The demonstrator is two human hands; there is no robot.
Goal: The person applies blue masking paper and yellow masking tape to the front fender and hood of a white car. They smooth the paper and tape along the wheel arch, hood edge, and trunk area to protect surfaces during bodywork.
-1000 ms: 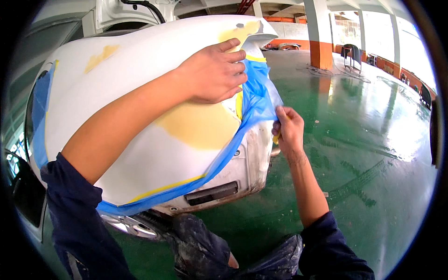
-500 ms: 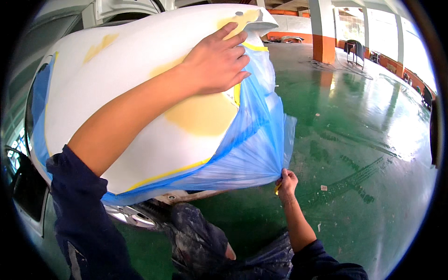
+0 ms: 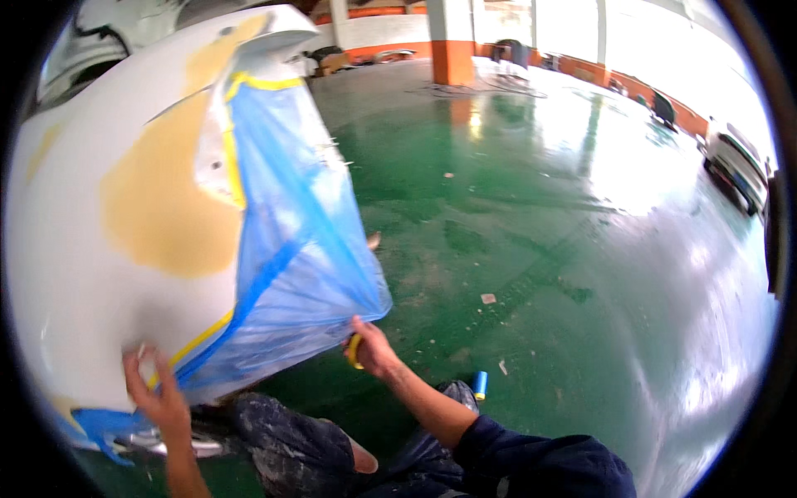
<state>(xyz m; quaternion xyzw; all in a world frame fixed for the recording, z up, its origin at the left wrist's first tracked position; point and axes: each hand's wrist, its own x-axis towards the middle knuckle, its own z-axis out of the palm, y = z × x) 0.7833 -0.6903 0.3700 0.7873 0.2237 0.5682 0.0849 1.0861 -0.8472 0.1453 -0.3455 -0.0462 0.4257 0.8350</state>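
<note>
Filling the left side is a white car panel (image 3: 62, 249) with beige filler patches (image 3: 170, 199). Blue masking film (image 3: 307, 257) hangs from its edge, fixed along a line of yellow masking tape (image 3: 236, 158). My left hand (image 3: 158, 394), slightly blurred, is at the panel's near lower edge beside the tape, its fingers apart. In my right hand (image 3: 375, 349) a roll of yellow masking tape (image 3: 355, 351) is gripped. That hand's fingertips are at the film's lower free edge; whether they pinch the film I cannot tell.
A small blue roll (image 3: 481, 385) stands on the green floor (image 3: 531, 216) by my knee. Paper scraps (image 3: 488, 299) lie about. Farther off are an orange-and-white pillar (image 3: 451, 58) and, at right, a white car (image 3: 737, 162).
My view has swung to the right. My left hand has come from the panel's far edge down to its near lower edge. My right hand stays by the film's corner, which looks less stretched.
</note>
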